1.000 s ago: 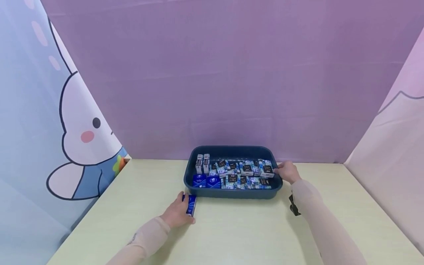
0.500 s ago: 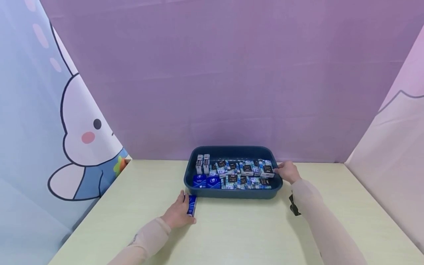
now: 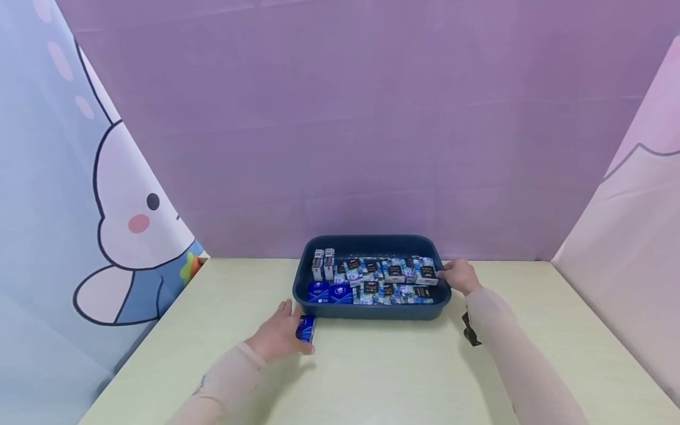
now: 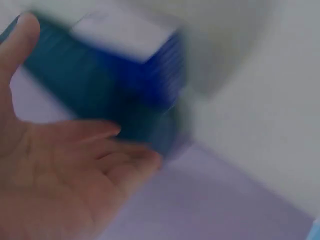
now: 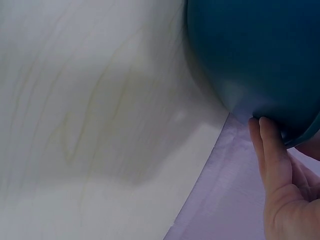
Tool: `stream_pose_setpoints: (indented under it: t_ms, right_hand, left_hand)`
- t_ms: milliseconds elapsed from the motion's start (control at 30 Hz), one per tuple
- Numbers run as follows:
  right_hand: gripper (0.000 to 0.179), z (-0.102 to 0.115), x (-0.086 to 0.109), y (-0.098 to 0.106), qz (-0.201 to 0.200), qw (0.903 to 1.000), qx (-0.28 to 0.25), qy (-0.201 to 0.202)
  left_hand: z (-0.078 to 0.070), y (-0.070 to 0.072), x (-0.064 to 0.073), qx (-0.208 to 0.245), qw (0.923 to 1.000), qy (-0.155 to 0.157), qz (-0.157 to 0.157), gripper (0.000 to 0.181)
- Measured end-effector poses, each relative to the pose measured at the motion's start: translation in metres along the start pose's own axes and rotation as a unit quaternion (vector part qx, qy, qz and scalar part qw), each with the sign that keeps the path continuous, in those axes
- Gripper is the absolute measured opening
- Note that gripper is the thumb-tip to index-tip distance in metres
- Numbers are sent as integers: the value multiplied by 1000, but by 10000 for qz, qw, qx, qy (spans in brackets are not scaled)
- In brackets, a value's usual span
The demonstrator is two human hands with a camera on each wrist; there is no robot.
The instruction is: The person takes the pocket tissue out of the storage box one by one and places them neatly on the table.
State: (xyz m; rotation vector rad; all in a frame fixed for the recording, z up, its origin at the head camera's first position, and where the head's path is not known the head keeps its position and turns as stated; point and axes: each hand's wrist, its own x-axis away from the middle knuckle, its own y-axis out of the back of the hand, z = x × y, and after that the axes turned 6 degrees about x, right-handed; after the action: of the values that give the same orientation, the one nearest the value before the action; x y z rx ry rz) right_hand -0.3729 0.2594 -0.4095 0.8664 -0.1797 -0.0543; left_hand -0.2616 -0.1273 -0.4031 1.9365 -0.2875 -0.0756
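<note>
My left hand (image 3: 278, 333) is spread open beside a small blue pack (image 3: 305, 329), which lies on the table just in front of a dark teal tray (image 3: 366, 311). In the blurred left wrist view, the palm and straight fingers (image 4: 132, 165) stand apart from the blue pack (image 4: 135, 65). At the tray's right end, my right hand (image 3: 461, 276) grips the rim. The right wrist view shows its fingers (image 5: 272, 145) against the tray's outer wall (image 5: 250, 55), with the thumb mostly hidden behind the rim.
Inside the tray lie two blue packs (image 3: 329, 293), two upright white-sided packs (image 3: 323, 265) and several flower-patterned packs (image 3: 395, 271). A black object (image 3: 470, 330) shows beside the right sleeve. A purple cloth (image 3: 372, 130) hangs behind the tray.
My left hand has let go of the blue pack; its fingers have spread and the hand has drawn slightly left. The right hand stays at the tray's rim.
</note>
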Motion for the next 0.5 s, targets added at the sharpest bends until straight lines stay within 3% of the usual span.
stream_pose_setpoints:
  t_ms: [67,167,200,267,300,400,500]
  right_hand:
    - [36,1,0,1,13,10000,36,8]
    - [37,3,1,2,32,10000,76,6]
    - [36,3,1,3,33,10000,79,8]
    - [36,3,2,4,36,10000,80,21]
    - [36,3,2,4,41,10000,82,31]
    - [35,2,2,4,69,9999,87,39]
    - [34,1,1,4,85,9999,89,35]
  left_hand:
    - [-10,16,2,18,9991,-277,-327,73]
    - [-24,37,-3,134,9915,-780,-1037,46]
    - [-29,42,-7,238,9886,-911,-1176,39]
    - [-37,50,-19,322,9868,-1078,-1163,34]
    - [-40,51,-27,263,9878,-1137,-1029,34]
    - [-50,53,-54,-49,9934,-1135,-147,39]
    - [-61,49,-80,-556,9899,-1072,747,45]
